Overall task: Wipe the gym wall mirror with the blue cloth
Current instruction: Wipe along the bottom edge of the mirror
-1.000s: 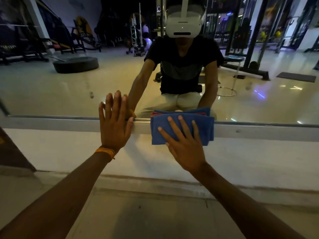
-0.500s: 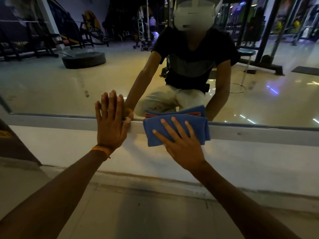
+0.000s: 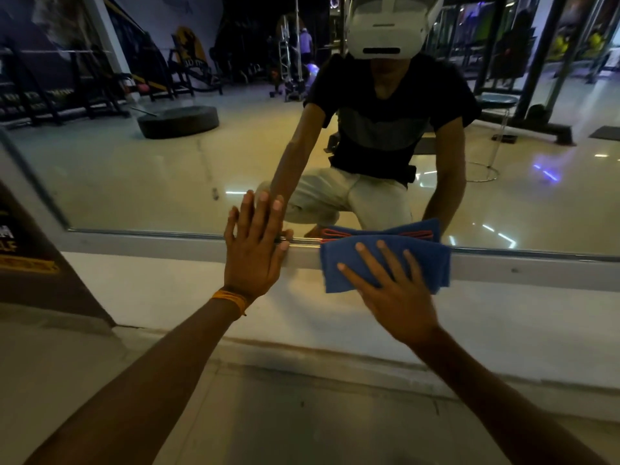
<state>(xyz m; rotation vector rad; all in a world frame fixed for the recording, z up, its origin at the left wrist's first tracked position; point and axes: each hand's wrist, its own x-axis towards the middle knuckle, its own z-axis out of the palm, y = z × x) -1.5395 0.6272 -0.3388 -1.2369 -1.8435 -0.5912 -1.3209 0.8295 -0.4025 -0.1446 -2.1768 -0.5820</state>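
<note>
Hands at the lower edge of the gym wall mirror [image 3: 134, 182], head view. Both forearms reach forward from the 6 o'clock edge of the view. Left hand [image 3: 253, 250] lies flat with its fingers straight and close together: the palm covers the grey mirror frame [image 3: 161, 243] and the fingertips rest on the glass. An orange wristband [image 3: 229, 300] circles its wrist. Right hand [image 3: 392, 293] is flat with its fingers straight and spread, pressing the blue cloth [image 3: 436, 263] against the frame and the pale wall [image 3: 151, 290] beneath; no finger curls round the fabric. The cloth lies under the fingers at 12 o'clock from the right palm and at 3 o'clock from the left hand, just beside its thumb. It is folded into a rough rectangle, its upper edge meeting the bottom of the glass. Its reflection shows a red strip along the fold.
</note>
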